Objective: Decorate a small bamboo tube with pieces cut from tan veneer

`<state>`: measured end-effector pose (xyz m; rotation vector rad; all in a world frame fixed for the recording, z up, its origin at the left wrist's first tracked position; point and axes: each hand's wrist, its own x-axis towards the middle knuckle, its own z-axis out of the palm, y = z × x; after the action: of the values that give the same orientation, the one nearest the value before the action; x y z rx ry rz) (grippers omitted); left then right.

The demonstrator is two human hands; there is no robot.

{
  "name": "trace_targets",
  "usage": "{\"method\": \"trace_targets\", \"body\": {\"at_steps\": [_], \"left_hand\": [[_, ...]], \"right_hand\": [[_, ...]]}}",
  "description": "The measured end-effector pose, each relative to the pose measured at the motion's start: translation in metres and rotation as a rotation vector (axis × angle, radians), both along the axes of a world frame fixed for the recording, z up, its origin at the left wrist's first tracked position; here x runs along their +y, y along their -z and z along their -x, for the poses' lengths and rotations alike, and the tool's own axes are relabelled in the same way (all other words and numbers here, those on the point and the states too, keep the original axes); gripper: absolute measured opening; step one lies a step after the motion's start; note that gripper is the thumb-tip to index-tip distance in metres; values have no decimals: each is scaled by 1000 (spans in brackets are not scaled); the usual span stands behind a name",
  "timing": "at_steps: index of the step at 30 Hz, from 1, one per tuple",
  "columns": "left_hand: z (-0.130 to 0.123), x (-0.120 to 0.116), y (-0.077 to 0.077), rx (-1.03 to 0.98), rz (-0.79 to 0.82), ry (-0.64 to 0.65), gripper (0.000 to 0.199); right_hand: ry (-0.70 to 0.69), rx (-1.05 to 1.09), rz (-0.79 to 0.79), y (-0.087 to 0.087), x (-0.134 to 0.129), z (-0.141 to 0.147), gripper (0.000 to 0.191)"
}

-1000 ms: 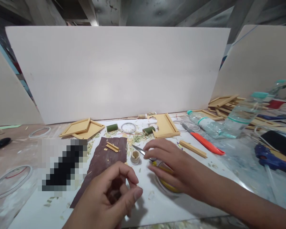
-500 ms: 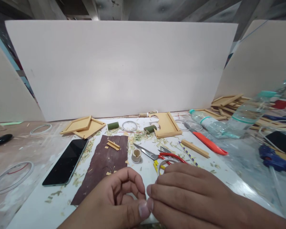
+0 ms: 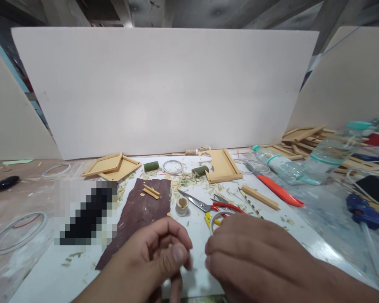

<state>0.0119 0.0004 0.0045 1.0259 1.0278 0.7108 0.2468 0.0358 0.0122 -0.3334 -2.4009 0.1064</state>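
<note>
My left hand (image 3: 154,256) hovers over the near part of a white board (image 3: 66,275), fingers loosely curled and apart, with nothing visible in them. To its right, separated by a gap, my right hand (image 3: 255,256) has its fingers pressed together and bent down; whatever they may hold is hidden. Just beyond the right hand lie red-handled scissors (image 3: 205,206) and a pale ring (image 3: 212,221), partly covered by that hand. A short hollow bamboo piece (image 3: 182,206) stands past the gap. Dark brown sandpaper-like sheet (image 3: 139,210) extends from behind the left hand, bearing small wood strips (image 3: 152,192).
Thin wooden panels (image 3: 112,166), green stem pieces (image 3: 150,166) and a notched wooden panel (image 3: 224,164) lie farther back. On the right are a wood strip (image 3: 260,198), a red cutter (image 3: 281,190), plastic bottles (image 3: 331,155) and a blue glue gun (image 3: 366,212). An upright white panel (image 3: 164,92) closes the back.
My hands, touching at the fingertips before, have moved apart. The left thumb has lifted toward the index finger, and the right fingers have curled more. The view has shifted slightly.
</note>
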Motion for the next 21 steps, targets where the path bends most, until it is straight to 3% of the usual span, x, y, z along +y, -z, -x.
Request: {"method": "trace_targets", "body": {"at_steps": [2,5,9,14,17,21], "left_hand": [[6,5,-1,358,-272,-22,33],[14,12,2,799,-684,73,22],[12,17,10,1132,-777,315,33],[1,18,9,1433,-873,587,43],[-5,17,7,1481,-952,713,38],[-10,14,8,1493,-1231,878,28]], "right_hand": [[85,3,168,-3,6,1,13],[260,63,495,-8,14,5,15],[349,67,776,-3,23,9,11],[381,7,836,10,28,11,9],[385,-12,824,11,28,13,8],[390,-40,856,7,27,16,8]]}}
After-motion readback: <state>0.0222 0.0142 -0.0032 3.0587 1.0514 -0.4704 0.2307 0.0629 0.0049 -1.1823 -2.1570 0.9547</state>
